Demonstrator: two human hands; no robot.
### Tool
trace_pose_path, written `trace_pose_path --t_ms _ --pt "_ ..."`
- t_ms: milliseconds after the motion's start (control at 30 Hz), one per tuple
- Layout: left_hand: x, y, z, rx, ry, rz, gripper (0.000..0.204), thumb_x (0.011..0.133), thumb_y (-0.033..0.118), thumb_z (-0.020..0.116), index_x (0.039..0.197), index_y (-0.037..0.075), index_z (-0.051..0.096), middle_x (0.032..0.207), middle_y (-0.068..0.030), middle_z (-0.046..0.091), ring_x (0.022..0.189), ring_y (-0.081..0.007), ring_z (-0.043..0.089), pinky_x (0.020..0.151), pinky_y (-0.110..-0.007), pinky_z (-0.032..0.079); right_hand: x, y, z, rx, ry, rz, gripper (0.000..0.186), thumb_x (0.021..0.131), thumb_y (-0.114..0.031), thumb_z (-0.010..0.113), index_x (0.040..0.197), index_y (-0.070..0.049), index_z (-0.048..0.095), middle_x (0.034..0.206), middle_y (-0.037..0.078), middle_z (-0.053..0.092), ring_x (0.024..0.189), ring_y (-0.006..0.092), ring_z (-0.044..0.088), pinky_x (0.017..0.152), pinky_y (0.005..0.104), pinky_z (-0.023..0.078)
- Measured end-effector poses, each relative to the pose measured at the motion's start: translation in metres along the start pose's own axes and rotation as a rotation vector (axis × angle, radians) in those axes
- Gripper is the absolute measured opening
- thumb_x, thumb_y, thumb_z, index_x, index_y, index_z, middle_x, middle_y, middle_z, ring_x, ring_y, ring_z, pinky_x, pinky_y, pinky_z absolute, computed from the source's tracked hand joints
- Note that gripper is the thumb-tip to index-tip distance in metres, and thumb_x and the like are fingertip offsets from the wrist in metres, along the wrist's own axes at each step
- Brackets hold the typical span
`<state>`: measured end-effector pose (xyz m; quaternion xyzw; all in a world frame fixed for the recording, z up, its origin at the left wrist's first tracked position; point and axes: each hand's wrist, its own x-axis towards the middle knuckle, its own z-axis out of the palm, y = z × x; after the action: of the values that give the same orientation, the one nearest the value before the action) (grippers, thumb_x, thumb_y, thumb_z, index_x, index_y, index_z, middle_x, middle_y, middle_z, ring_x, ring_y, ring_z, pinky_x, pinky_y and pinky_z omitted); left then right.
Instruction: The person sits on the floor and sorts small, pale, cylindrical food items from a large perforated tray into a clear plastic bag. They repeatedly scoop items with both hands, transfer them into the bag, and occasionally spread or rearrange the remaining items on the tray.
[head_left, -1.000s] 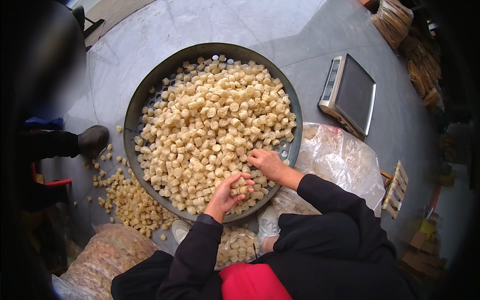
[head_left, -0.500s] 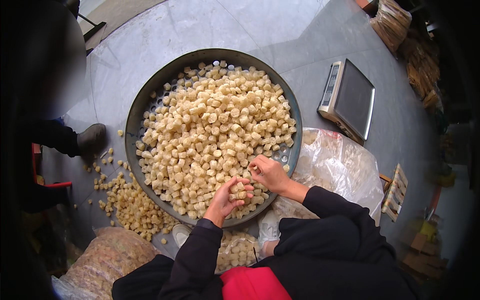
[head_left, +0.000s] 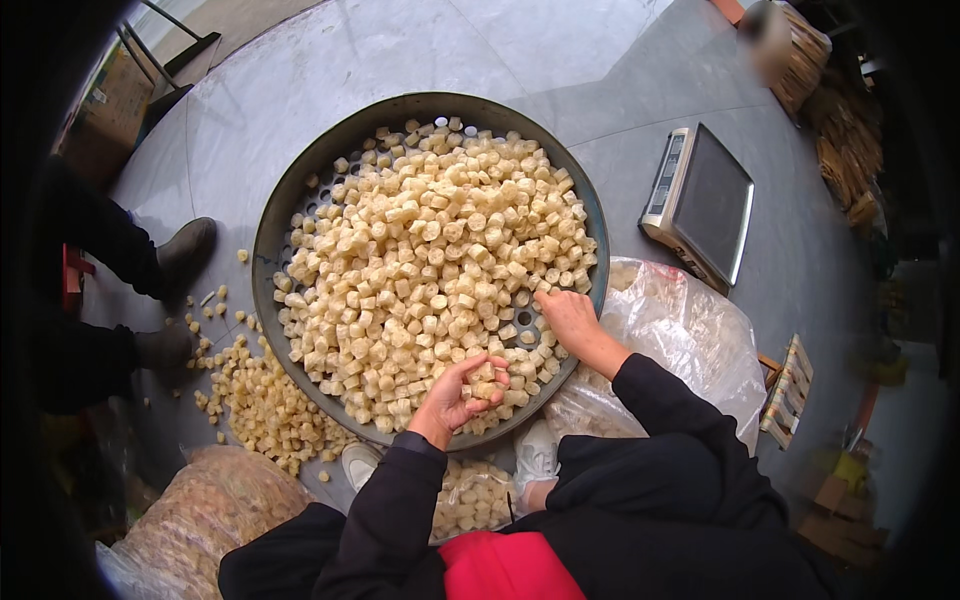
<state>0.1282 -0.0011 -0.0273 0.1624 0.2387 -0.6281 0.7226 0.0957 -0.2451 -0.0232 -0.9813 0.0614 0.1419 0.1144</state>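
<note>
A large round perforated metal basin sits on the grey floor, heaped with several pale yellow cylindrical pieces. At its near rim my left hand is cupped, palm up, around a few of these pieces. My right hand lies palm down on the pieces at the basin's right side, fingers together on the heap; whether it grips any I cannot tell. Both sleeves are black.
A digital scale stands right of the basin. A clear plastic bag lies below it. Loose pieces are spilled left of the basin, beside another person's shoes. A filled bag lies at lower left.
My right hand has slid right and up along the basin's near edge. My left hand has gathered pieces and curled around them.
</note>
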Motion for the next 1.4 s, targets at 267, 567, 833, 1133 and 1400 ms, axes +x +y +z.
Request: trace_pose_path --t_ms 267,567,833,1133,1400 --pt "0.0 -0.001 0.003 0.107 0.093 0.032 0.037 0.098 0.027 0.042 0.112 -0.005 0.054 0.089 -0.0151 0.063 0.066 -0.023 0.063 0.034 -0.02 0.038 0.009 -0.005 -0.013 0.201 0.18 -0.269 0.012 0.075 -0.003 0.061 0.083 -0.003 0.052 0.085 0.01 0.055 0.084 0.0282 0.059 0.068 0.0363 0.051" --pt "-0.005 0.003 0.005 0.136 0.117 0.054 0.037 0.098 0.027 0.042 0.112 -0.004 0.054 0.09 -0.0146 0.063 0.069 -0.023 0.063 0.036 -0.019 0.039 0.01 -0.016 0.005 0.035 0.155 -0.25 0.016 0.074 0.0 0.056 0.088 -0.004 0.048 0.091 0.01 0.051 0.081 0.027 0.061 0.061 0.0354 0.053" --pt "-0.001 -0.004 0.006 0.216 0.144 0.025 0.042 0.099 0.034 0.038 0.115 -0.001 0.055 0.094 -0.0134 0.064 0.071 -0.0209 0.064 0.037 -0.02 0.04 0.007 -0.013 -0.006 0.221 0.125 -0.2 0.022 0.072 0.002 0.061 0.091 -0.002 0.048 0.085 0.012 0.055 0.075 0.0288 0.064 0.06 0.0388 0.052" --pt "0.001 -0.004 -0.002 0.154 0.127 0.028 0.043 0.099 0.034 0.035 0.115 -0.002 0.054 0.093 -0.0152 0.064 0.068 -0.0237 0.064 0.035 -0.02 0.038 0.01 -0.035 -0.03 0.46 0.092 -0.306 0.034 0.068 -0.003 0.072 0.099 -0.003 0.058 0.102 0.009 0.058 0.096 0.0278 0.056 0.082 0.0346 0.047" --pt "-0.007 0.001 0.001 0.109 0.044 0.052 0.032 0.094 0.024 0.047 0.11 -0.002 0.056 0.091 -0.0144 0.062 0.069 -0.0236 0.063 0.035 -0.019 0.038 0.032 -0.022 -0.032 -0.031 -0.281 -0.152 0.018 0.069 0.001 0.056 0.084 -0.001 0.065 0.091 0.01 0.061 0.089 0.0305 0.06 0.073 0.0401 0.05"
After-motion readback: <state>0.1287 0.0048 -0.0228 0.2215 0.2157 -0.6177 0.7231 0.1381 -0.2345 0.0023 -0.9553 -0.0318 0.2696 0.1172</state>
